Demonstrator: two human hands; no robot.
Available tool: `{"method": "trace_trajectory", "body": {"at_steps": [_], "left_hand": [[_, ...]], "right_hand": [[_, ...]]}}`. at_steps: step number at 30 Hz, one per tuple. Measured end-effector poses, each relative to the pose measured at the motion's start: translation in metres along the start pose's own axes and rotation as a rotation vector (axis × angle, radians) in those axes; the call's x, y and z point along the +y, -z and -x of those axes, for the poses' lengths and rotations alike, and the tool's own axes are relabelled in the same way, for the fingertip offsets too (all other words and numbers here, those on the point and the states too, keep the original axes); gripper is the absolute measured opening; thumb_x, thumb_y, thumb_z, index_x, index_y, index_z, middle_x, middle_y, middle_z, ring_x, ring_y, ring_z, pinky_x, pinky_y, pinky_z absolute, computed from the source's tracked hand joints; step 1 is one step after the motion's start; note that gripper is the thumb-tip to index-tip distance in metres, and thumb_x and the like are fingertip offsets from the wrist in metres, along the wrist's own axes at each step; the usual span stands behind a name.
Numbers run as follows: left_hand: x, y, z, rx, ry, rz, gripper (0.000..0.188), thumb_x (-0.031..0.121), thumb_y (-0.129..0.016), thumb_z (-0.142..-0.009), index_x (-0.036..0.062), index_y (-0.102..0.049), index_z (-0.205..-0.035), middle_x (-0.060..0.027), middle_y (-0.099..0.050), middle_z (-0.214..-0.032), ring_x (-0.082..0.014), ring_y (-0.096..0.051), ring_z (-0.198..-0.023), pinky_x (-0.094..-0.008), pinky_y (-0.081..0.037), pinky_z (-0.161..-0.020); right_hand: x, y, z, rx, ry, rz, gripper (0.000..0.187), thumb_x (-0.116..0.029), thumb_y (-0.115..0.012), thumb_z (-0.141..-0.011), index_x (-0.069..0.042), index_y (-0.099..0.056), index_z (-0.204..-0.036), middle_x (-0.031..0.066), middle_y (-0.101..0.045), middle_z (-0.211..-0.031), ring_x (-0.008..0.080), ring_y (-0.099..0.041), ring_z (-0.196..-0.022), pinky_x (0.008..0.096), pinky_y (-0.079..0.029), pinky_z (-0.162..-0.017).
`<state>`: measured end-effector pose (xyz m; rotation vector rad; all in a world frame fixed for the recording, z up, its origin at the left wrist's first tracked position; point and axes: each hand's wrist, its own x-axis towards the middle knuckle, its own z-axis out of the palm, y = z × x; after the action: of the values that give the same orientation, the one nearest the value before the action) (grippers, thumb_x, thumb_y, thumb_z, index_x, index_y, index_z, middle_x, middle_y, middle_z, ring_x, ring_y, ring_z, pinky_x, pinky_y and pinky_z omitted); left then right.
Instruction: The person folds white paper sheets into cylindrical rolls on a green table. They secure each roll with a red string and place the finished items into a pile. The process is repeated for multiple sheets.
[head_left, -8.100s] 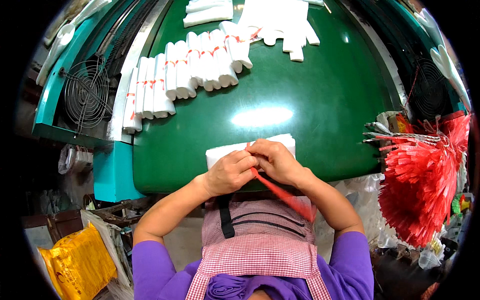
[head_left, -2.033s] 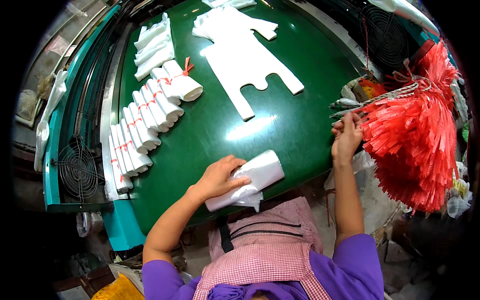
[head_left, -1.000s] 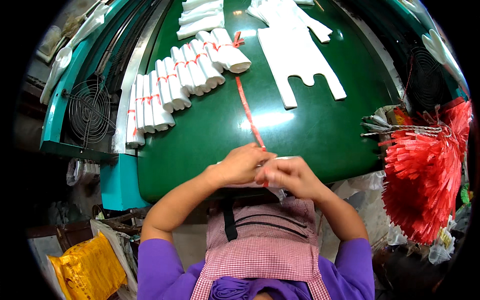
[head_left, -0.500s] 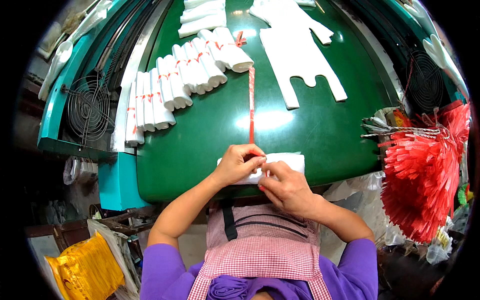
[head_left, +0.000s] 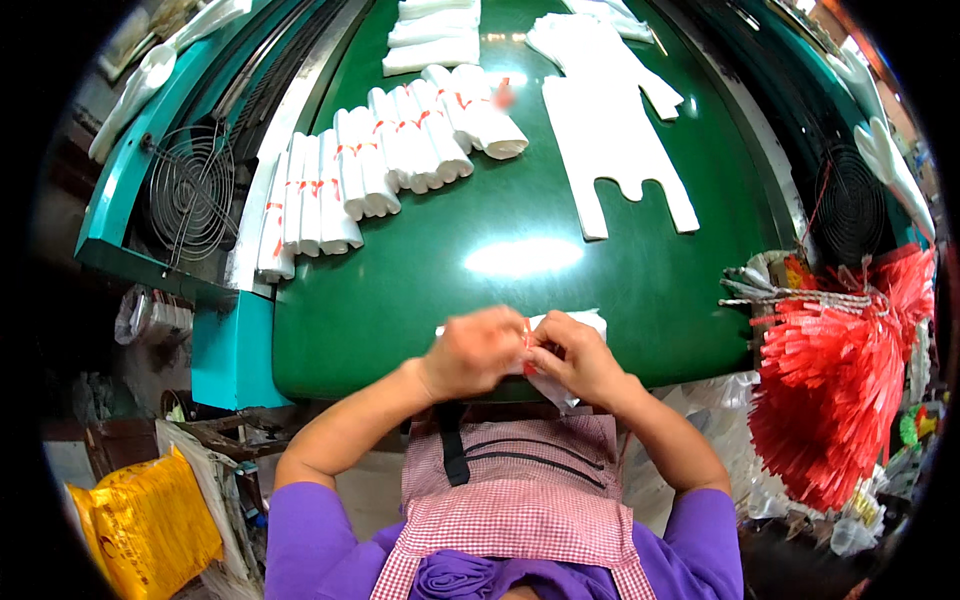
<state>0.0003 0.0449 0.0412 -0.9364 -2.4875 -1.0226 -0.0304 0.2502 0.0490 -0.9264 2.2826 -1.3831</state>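
A folded white plastic bag bundle (head_left: 585, 320) lies across the near edge of the green table, mostly covered by my hands. A red plastic strip (head_left: 528, 368) goes round it. My right hand (head_left: 575, 358) is closed, thumb and fingers pinching the strip at the bundle's middle. My left hand (head_left: 475, 350) is curled just left of it, blurred by motion, with red showing at its fingertips. Several rolled white bag bundles (head_left: 400, 140), tied with red strips, lie in a slanting row farther left. A blurred red tuft (head_left: 505, 95) shows at the row's far end.
Flat white vest-shaped bags (head_left: 620, 150) lie at the far right of the green table (head_left: 400, 260). Folded white bundles (head_left: 432, 40) sit at the back. A thick bunch of red strips (head_left: 830, 390) hangs at the right edge. Round wire guards (head_left: 190, 195) flank the table.
The long red strip stretching across the table from my hands no longer lies there. My left hand has shifted down and left. The near bundle's right end now tilts over the table edge.
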Motion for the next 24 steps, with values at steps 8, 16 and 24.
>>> {"method": "trace_trajectory", "body": {"at_steps": [8, 16, 24], "left_hand": [[-0.065, 0.055, 0.004, 0.283, 0.361, -0.43, 0.021, 0.015, -0.073, -0.076, 0.0047, -0.059, -0.089, -0.0109, -0.058, -0.104, -0.0322, -0.054, -0.103, -0.0421, -0.044, -0.087], [-0.131, 0.105, 0.097, 0.615, 0.849, -0.712, 0.107, 0.032, -0.086, -0.065, 0.0125, -0.023, -0.149, -0.02, -0.012, -0.155, -0.0434, -0.009, -0.143, -0.063, -0.015, -0.11], [-0.22, 0.118, 0.06, 0.496, 0.816, -0.581, 0.101, 0.019, -0.082, -0.069, 0.0234, -0.023, -0.151, -0.0087, -0.011, -0.158, -0.0359, -0.006, -0.146, -0.0641, -0.019, -0.107]], "right_hand": [[-0.014, -0.014, -0.025, -0.037, 0.43, 0.744, 0.049, -0.008, -0.066, -0.072, -0.002, -0.052, -0.119, 0.0159, -0.059, -0.121, 0.0325, -0.058, -0.108, 0.0394, -0.045, -0.094], [0.037, 0.062, -0.18, 0.576, -0.02, 0.515, 0.045, -0.014, -0.06, -0.087, -0.001, -0.05, -0.129, 0.0213, -0.067, -0.076, 0.0309, -0.068, -0.063, 0.0388, -0.054, -0.058], [0.107, 0.026, -0.307, 0.45, 0.003, 0.462, 0.066, -0.041, -0.053, -0.093, -0.002, -0.035, -0.144, 0.0268, -0.056, -0.125, 0.0411, -0.054, -0.114, 0.0439, -0.041, -0.098]]}}
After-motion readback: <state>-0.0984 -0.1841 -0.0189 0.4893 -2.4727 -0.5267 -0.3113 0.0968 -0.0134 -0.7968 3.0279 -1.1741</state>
